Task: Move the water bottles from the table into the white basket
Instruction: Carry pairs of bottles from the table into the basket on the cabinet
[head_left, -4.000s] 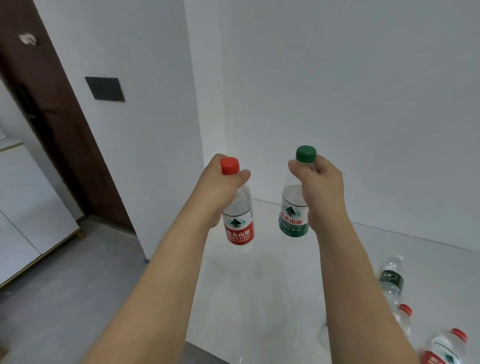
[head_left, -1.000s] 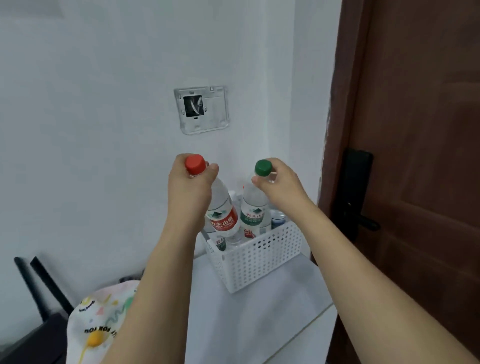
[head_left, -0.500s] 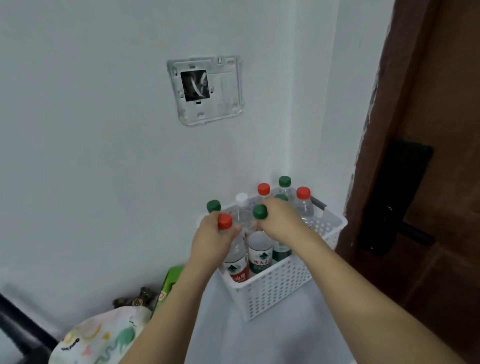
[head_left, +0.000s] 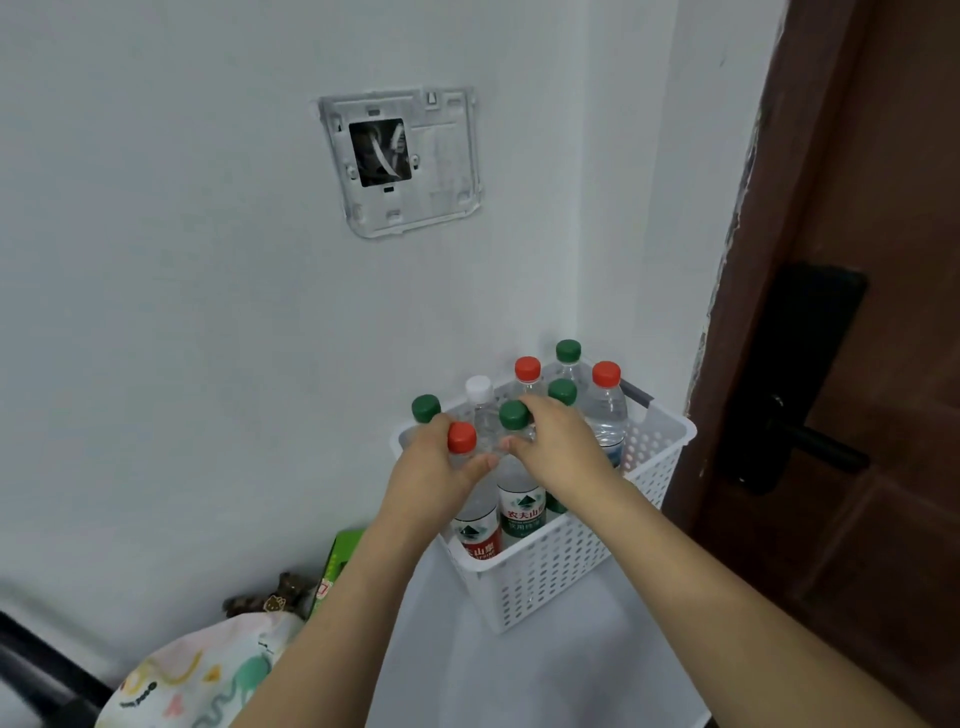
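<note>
Your left hand (head_left: 436, 470) pinches the neck of the red-capped clear plastic bottle (head_left: 470, 499), and your right hand (head_left: 553, 449) grips the green-capped clear plastic bottle (head_left: 517, 493) the same way, so both hang upright and can slip between the caps already standing there. Both sit low in the near-left corner of the white perforated plastic basket (head_left: 561, 577); whether they touch bottom is hidden. That corner looks tight: a wall close behind, a brown door (head_left: 857, 364) at the right edge, open room only above
</note>
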